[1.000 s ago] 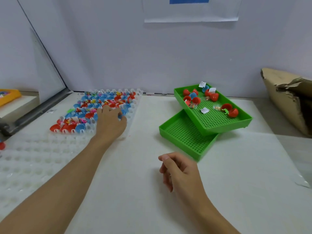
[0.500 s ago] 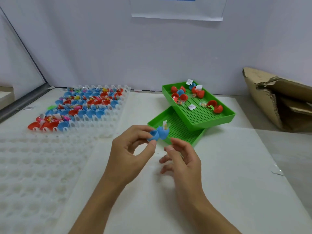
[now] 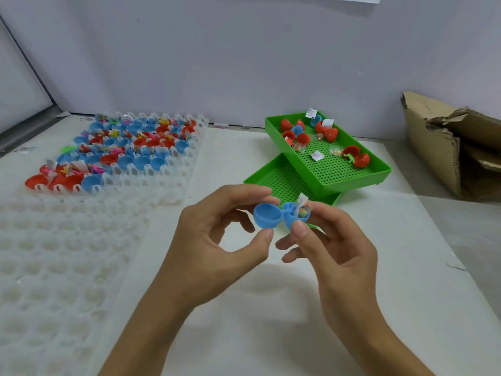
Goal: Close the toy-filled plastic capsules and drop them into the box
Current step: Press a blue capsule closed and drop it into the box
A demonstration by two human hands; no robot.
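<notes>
Pinched between both hands, a blue capsule [image 3: 282,217] is held open above the white table [image 3: 379,280], just in front of the green trays. Its empty half is gripped by the left hand [image 3: 214,240], with the thumb underneath and the fingers curled over the top rim. The other half, in which a small toy and a slip of white paper can be seen, is gripped by the right hand [image 3: 333,248] between thumb and fingers. The two halves are joined at a hinge and lie side by side, openings turned up towards the camera.

To the left, an empty clear plastic holder tray [image 3: 54,267] with rows of round pockets is laid on the table. Beyond it, a second holder tray [image 3: 187,169] of the same kind is filled with many open capsules [image 3: 122,150], red and blue, with toys and paper slips seen in several of them.

Past the hands, two green perforated trays are stacked crosswise: the lower green tray [image 3: 271,183] lies flat, and the upper green tray [image 3: 333,169] is rested on it at an angle. A handful of loose capsules [image 3: 306,134], mostly red with a few blue, is scattered in the upper one along with small paper slips and toys.

At the far right, a torn cardboard box [image 3: 444,147] is set on the table, well apart from the hands. A pale wall [image 3: 244,50] is seen behind everything.
</notes>
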